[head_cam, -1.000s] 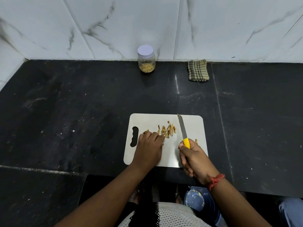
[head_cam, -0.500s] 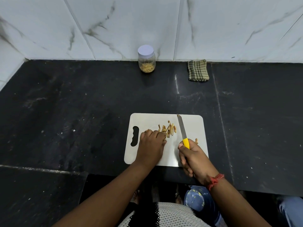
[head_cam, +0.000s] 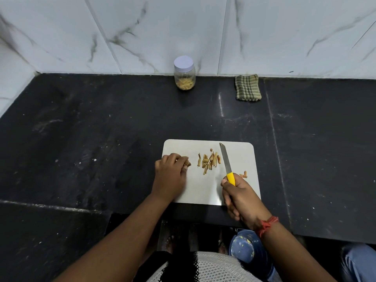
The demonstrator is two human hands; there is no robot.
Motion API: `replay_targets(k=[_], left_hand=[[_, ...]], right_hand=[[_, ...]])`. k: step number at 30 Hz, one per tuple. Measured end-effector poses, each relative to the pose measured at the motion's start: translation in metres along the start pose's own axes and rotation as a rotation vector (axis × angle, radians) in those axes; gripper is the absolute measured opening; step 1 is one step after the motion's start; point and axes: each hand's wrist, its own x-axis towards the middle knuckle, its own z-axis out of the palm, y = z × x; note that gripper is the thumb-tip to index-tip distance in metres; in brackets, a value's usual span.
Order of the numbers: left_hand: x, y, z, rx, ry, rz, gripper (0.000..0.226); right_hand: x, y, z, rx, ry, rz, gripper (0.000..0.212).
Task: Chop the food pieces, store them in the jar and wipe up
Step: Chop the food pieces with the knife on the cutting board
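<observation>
Black counter (head_cam: 101, 139) bears cutting board (head_cam: 240, 159), jar (head_cam: 184, 75), folded cloth (head_cam: 247, 87).

Free room and obstacles on the black counter (head_cam: 101, 139). From the cutting board (head_cam: 240, 157), the way toward 12 o'clock lies open across bare counter up to the back wall, where the lidded jar (head_cam: 184, 73) at 12 o'clock and the folded checked cloth (head_cam: 247, 87) at 1 o'clock stand well apart, bare counter between them. Broad bare counter spreads toward 9 and 3 o'clock. On the board, the left hand (head_cam: 171, 176) blocks the 9 o'clock edge, the right hand (head_cam: 242, 198) with its knife (head_cam: 226, 160) blocks the 4 o'clock corner, and the food pieces (head_cam: 208, 162) lie between them.
</observation>
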Motion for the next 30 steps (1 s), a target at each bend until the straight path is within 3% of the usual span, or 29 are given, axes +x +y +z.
replay_targets(k=[4, 12, 22, 25, 30], left_hand=[[0.003, 0.004, -0.002, 0.003, -0.021, -0.028, 0.014], [-0.002, 0.004, -0.006, -0.063, -0.102, -0.076, 0.034], [-0.004, 0.001, -0.007, -0.016, -0.133, -0.086, 0.023], [-0.007, -0.001, -0.009, -0.091, -0.095, -0.122, 0.025], [-0.012, -0.010, -0.015, -0.229, 0.014, -0.222, 0.006]], right_hand=[[0.000, -0.001, 0.007, -0.021, -0.017, 0.012, 0.023], [0.000, 0.002, 0.021, -0.151, -0.031, 0.049, 0.021], [0.000, 0.007, 0.030, -0.262, -0.070, 0.076, 0.021], [-0.001, 0.007, 0.031, -0.269, -0.066, 0.074, 0.021], [-0.001, 0.009, 0.031, -0.281, -0.058, 0.075, 0.024]])
